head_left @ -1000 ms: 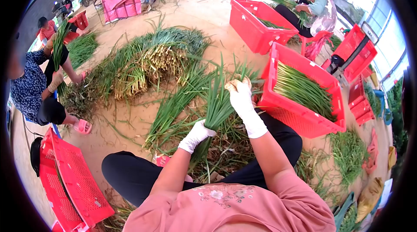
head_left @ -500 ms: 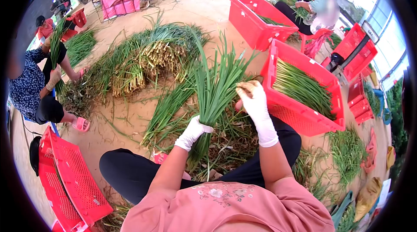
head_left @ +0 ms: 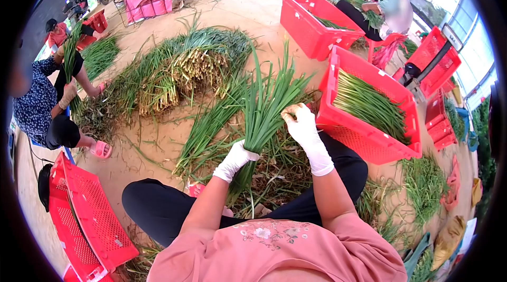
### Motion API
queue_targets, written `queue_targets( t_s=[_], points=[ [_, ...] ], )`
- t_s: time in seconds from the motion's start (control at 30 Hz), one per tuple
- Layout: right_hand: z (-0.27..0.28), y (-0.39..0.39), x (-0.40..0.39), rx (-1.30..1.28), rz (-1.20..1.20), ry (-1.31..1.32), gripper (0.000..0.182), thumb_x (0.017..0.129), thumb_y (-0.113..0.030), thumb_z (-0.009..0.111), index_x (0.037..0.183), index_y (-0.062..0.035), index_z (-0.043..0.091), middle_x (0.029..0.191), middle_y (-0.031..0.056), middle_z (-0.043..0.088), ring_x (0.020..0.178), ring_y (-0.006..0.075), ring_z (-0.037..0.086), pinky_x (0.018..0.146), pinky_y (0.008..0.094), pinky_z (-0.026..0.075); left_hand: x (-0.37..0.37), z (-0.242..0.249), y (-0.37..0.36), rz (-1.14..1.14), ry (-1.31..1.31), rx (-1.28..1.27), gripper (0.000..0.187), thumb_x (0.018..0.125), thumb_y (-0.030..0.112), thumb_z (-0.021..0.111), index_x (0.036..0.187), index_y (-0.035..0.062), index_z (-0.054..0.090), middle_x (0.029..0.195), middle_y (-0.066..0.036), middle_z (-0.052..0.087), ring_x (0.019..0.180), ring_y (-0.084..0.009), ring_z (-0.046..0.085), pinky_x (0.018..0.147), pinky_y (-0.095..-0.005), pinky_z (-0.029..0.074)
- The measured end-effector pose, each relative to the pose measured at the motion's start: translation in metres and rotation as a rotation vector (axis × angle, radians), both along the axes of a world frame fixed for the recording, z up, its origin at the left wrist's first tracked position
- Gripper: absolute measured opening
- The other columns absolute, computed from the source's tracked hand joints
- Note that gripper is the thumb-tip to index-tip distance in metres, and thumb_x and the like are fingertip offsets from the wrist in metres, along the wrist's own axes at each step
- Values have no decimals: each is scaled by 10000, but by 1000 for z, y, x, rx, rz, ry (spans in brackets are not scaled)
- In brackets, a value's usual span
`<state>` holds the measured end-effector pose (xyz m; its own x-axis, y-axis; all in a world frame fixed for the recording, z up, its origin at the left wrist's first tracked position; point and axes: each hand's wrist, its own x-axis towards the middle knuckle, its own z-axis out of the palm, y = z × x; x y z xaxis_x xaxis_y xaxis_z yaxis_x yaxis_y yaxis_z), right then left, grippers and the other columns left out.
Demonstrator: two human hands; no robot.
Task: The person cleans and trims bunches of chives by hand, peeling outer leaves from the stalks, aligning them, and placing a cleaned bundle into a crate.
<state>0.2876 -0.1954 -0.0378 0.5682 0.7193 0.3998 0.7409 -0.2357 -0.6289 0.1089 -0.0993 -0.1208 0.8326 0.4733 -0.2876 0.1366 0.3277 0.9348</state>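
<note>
My left hand (head_left: 236,161), in a white glove, is wrapped round the lower part of a bunch of garlic chives (head_left: 264,107). The green leaves fan upward and away from me, while the stalk ends hang below the fist. At the right edge of the fan is my right hand (head_left: 301,126), also gloved, its fingertips pinched at the leaves. Just beyond the bunch, more loose chives (head_left: 208,129) lie on the ground. Between my legs there is a heap of trimmings (head_left: 282,176).
A red crate (head_left: 372,147) holding chives stands at my right, with another red crate (head_left: 317,36) behind it. A large chive pile (head_left: 185,71) lies ahead. Stacked red crates (head_left: 87,218) are at lower left. People (head_left: 39,97) sit working at the left and upper right.
My right hand has moved slightly left and down, in to the edge of the leaves. The bunch has tilted a little to the right, still in my left hand.
</note>
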Motion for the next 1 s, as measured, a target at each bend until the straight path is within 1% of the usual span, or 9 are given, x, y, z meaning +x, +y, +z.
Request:
queue_targets(
  t_s=[0.07,0.27,0.3,0.37,0.43,0.5,0.73,0.83,1.0],
  points=[
    [-13,0,-1,-8,-13,-59,110,752,-115,639,841,-50,640,799,103,596,713,226,589,641,301,474,1,2,0,4,17,38,342,575,-28,668,911,20,622,827,-32,629,743,-130,568,712,-274,461],
    [-24,-10,25,863,-94,1535,227,852,-179,585,1047,-99,501,830,11,513,752,137,504,728,291,437,7,-13,0,200,107,561,473,617,-3,599,1080,89,589,810,-86,625,716,-185,598,675,-290,468],
    [-36,-15,43,733,53,1320,234,822,-143,610,1035,-103,521,867,31,510,786,160,505,727,310,434,6,-20,1,208,111,562,473,617,-3,599,1080,89,589,810,-86,625,716,-185,598,675,-290,468],
    [-13,-20,26,172,-221,166,265,774,-86,639,1020,-78,541,860,43,503,797,153,496,721,302,429,8,-25,2,407,14,903,633,617,-15,559,1216,182,513,810,-110,585,694,-263,587,649,-330,471],
    [16,-25,-12,169,12,478,289,715,-37,665,989,-59,576,805,26,544,694,142,529,627,284,443,10,-21,3,460,14,1102,780,599,-40,549,1302,270,415,798,-102,544,667,-303,561,620,-363,465],
    [25,-14,-39,291,350,231,303,705,-47,672,995,-68,585,783,34,559,651,159,542,581,287,442,9,-16,0,418,106,1156,836,593,-39,558,1331,302,360,769,-99,513,642,-297,552,605,-383,461],
    [62,41,-36,-417,-180,-606,502,738,-501,564,1008,-78,585,836,98,576,805,272,567,717,353,425,7,-11,-7,282,237,1452,886,557,0,606,1343,304,332,722,-129,497,587,-292,535,540,-396,443],
    [18,50,2,-398,93,-519,363,768,-435,554,864,-93,627,790,89,613,755,261,598,681,376,445,4,-11,-5,271,239,1589,866,557,-8,597,1338,277,351,701,-115,482,573,-265,522,517,-380,419],
    [14,11,74,107,-184,-326,173,806,-241,544,801,-95,637,766,100,630,712,273,605,631,377,468,-6,-16,2,295,304,1623,841,570,-15,576,1331,275,367,698,-97,466,576,-252,504,541,-380,401]
  ],
)
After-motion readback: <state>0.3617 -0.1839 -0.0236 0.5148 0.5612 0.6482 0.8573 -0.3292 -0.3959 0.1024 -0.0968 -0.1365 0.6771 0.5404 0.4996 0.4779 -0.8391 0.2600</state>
